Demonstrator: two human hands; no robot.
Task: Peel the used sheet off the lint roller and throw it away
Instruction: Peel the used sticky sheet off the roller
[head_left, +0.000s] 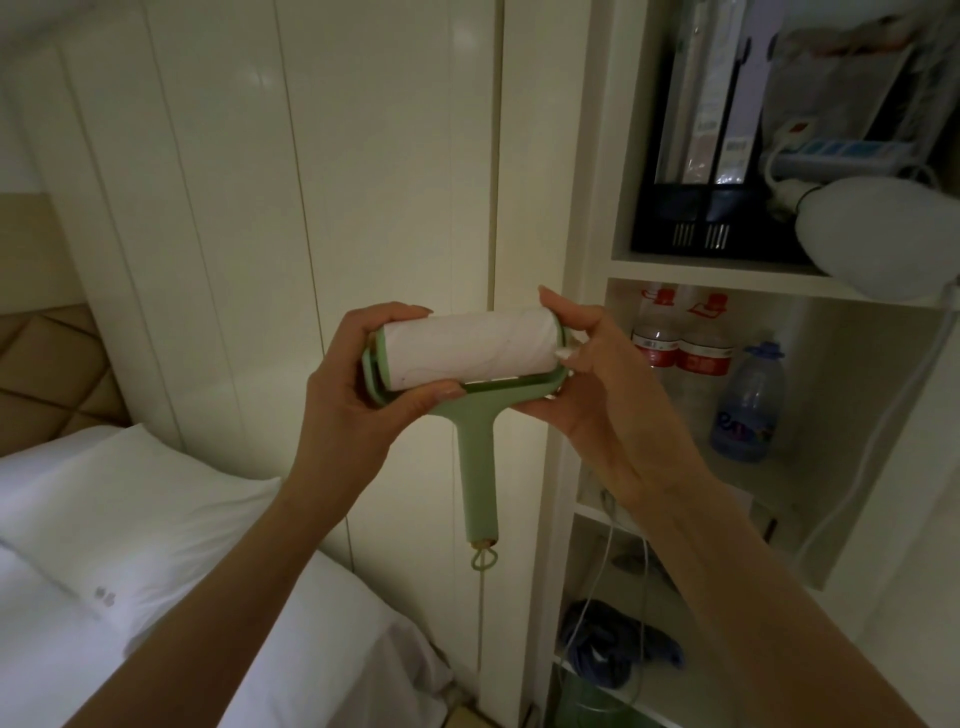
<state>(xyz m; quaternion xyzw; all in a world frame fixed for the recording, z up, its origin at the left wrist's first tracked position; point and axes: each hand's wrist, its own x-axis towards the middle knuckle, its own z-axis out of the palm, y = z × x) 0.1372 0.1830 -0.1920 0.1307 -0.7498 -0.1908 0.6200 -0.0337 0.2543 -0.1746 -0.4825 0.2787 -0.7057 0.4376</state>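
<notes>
Holding the lint roller (467, 358) up in front of the wardrobe door (322, 208), the left hand (353, 400) clamps its left end, the right hand (597, 374) pinches its right end, and the handle (478, 478) hangs down.

Much hidden behind fingers, cut by the frame edges or lost in dim light

The left hand (358, 384) covers the left end of the lint roller (467, 353); the right hand (597, 374) hides its right end cap; the sheet's (467, 345) loose edge cannot be made out; both forearms run off the bottom edge; the bottle (748, 405) labels are too blurred to read; the white lamp (878, 234) is cut by the right edge.
</notes>
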